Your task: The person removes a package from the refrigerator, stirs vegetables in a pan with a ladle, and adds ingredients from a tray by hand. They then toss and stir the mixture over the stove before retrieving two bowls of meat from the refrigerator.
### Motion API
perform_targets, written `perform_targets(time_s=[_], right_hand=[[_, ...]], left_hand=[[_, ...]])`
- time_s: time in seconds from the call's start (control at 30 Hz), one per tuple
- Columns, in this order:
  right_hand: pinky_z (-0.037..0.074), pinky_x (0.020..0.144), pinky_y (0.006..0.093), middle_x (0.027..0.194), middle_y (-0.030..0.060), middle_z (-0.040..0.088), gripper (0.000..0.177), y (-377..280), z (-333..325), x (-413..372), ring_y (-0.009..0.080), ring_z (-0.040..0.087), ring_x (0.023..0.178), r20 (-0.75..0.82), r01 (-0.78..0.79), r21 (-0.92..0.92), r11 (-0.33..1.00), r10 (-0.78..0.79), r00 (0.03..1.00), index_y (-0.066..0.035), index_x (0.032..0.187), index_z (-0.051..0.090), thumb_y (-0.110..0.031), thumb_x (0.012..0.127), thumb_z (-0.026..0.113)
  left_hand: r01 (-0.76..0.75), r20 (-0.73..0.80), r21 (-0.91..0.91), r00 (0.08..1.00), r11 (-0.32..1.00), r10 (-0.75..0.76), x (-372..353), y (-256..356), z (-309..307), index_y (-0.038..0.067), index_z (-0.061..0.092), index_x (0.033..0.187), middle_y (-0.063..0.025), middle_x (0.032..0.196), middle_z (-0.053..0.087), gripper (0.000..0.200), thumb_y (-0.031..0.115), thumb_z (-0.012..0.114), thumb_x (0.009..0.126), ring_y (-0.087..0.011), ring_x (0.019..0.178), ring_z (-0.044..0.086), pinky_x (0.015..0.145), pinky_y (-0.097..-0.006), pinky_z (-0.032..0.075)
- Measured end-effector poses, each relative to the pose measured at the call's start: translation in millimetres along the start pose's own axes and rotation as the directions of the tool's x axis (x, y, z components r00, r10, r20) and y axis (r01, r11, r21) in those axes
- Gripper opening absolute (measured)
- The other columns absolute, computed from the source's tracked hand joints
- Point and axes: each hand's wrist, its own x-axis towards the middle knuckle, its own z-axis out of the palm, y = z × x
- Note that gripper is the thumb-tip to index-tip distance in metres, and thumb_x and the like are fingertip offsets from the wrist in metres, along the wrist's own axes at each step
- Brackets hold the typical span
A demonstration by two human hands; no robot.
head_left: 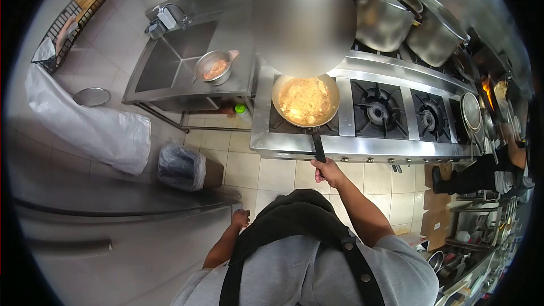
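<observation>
A light-coloured frying pan (276,92) holding a yellowish, creamy food (305,101) rests over the stove's left burner. Its black handle (319,148) points toward me, and my right hand (324,172) is closed round the handle's end. Down at my left side, my left hand (241,219) hangs near the edge of a steel surface; its fingers look curled, but whether anything is in them is too small to tell. A blurred round patch hides what lies just behind the pan.
Two large pots (385,25) (435,37) stand at the stove's back. Bare burners (377,110) lie right of the pan. A steel bowl (214,68) sits by the sink (170,65). A lined bin (180,165) stands left. Another person (481,175) is far right.
</observation>
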Motion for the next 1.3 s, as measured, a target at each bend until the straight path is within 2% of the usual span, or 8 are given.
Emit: perform_targets(time_s=[0.17, 0.37, 0.83, 0.97, 1.07, 1.13, 1.23, 1.3], right_hand=[[0.046, 0.042, 0.0295, 0.058, 0.0027, 0.051, 0.031, -4, 1, -4, 0.0157, 0.053, 0.045, 0.008, -0.007, 0.010, 1.000, 0.007, 1.000, -0.007, 0.094, 0.047, -0.029, 0.083, 0.066], [0.046, 0.044, 0.0294, 0.059, 0.0009, 0.051, 0.020, -17, -6, 21, 0.0144, 0.054, 0.049, 0.092, -0.090, 0.239, 0.967, 0.070, 0.993, -0.008, 0.084, 0.050, -0.023, 0.085, 0.064], [0.039, 0.034, 0.0267, 0.052, -0.0010, 0.044, 0.018, -29, -6, -87, 0.0089, 0.042, 0.037, -0.035, 0.110, -0.083, 0.990, -0.113, 0.993, -0.007, 0.073, 0.047, -0.013, 0.082, 0.062], [0.041, 0.035, 0.0254, 0.052, -0.0012, 0.044, 0.017, -53, 1, -93, 0.0079, 0.042, 0.037, -0.003, 0.094, -0.030, 0.995, -0.094, 0.996, -0.006, 0.075, 0.049, -0.013, 0.083, 0.062], [0.039, 0.036, 0.0255, 0.054, -0.0003, 0.045, 0.016, -76, 12, -71, 0.0083, 0.042, 0.039, 0.027, 0.153, -0.041, 0.987, -0.152, 0.988, -0.004, 0.079, 0.050, -0.016, 0.083, 0.060], [0.038, 0.036, 0.0253, 0.054, -0.0004, 0.045, 0.016, -91, 18, -84, 0.0084, 0.042, 0.039, 0.039, 0.202, -0.050, 0.978, -0.201, 0.979, -0.004, 0.079, 0.050, -0.016, 0.083, 0.060], [0.036, 0.036, 0.0249, 0.053, -0.0001, 0.044, 0.016, -93, 7, -110, 0.0088, 0.041, 0.037, 0.068, 0.275, -0.076, 0.958, -0.270, 0.960, -0.004, 0.081, 0.049, -0.014, 0.083, 0.060], [0.036, 0.035, 0.0251, 0.052, -0.0004, 0.043, 0.015, -74, -14, -119, 0.0093, 0.041, 0.035, 0.083, 0.261, -0.114, 0.959, -0.252, 0.964, -0.004, 0.083, 0.048, -0.013, 0.083, 0.060]], left_hand=[[0.249, 0.069, -0.495, 0.966, 0.833, -0.248, 2, -9, 19, 0.004, 0.058, 0.075, -0.0054, 0.056, 0.058, 0.013, 0.017, 0.056, 0.077, -0.0185, 0.042, 0.055, 0.040, -0.0325, 0.043], [-0.309, -0.212, 0.159, 0.917, 0.938, 0.338, -2, -18, 18, 0.000, 0.055, 0.073, -0.0129, 0.058, 0.058, 0.020, 0.012, 0.045, 0.084, -0.0201, 0.042, 0.054, 0.038, -0.0310, 0.042], [0.368, 0.145, -0.633, 0.920, 0.681, -0.363, -44, -21, 20, 0.005, 0.053, 0.075, -0.0121, 0.060, 0.052, 0.023, 0.018, 0.039, 0.088, -0.0208, 0.040, 0.049, 0.035, -0.0352, 0.041], [0.302, 0.148, -0.529, 0.953, 0.793, -0.264, -57, -31, 24, 0.004, 0.056, 0.076, -0.0120, 0.059, 0.054, 0.022, 0.021, 0.047, 0.087, -0.0219, 0.041, 0.051, 0.036, -0.0357, 0.042], [-0.351, -0.254, 0.139, 0.891, 0.926, 0.376, -54, -74, 71, 0.004, 0.057, 0.077, -0.0122, 0.061, 0.055, 0.022, 0.022, 0.049, 0.086, -0.0216, 0.043, 0.052, 0.037, -0.0343, 0.042], [0.182, 0.044, -0.558, 0.981, 0.810, -0.190, -54, -45, 49, 0.003, 0.058, 0.077, -0.0135, 0.064, 0.058, 0.021, 0.022, 0.051, 0.085, -0.0222, 0.046, 0.055, 0.038, -0.0344, 0.043], [0.616, 0.424, -0.767, 0.695, 0.178, -0.581, -40, -17, 21, 0.003, 0.058, 0.080, -0.0137, 0.066, 0.060, 0.021, 0.022, 0.052, 0.085, -0.0223, 0.048, 0.057, 0.037, -0.0341, 0.044], [0.590, 0.439, -0.765, 0.770, 0.257, -0.463, -33, -19, 6, 0.002, 0.057, 0.083, -0.0133, 0.066, 0.060, 0.021, 0.022, 0.050, 0.086, -0.0227, 0.049, 0.058, 0.039, -0.0348, 0.045]])
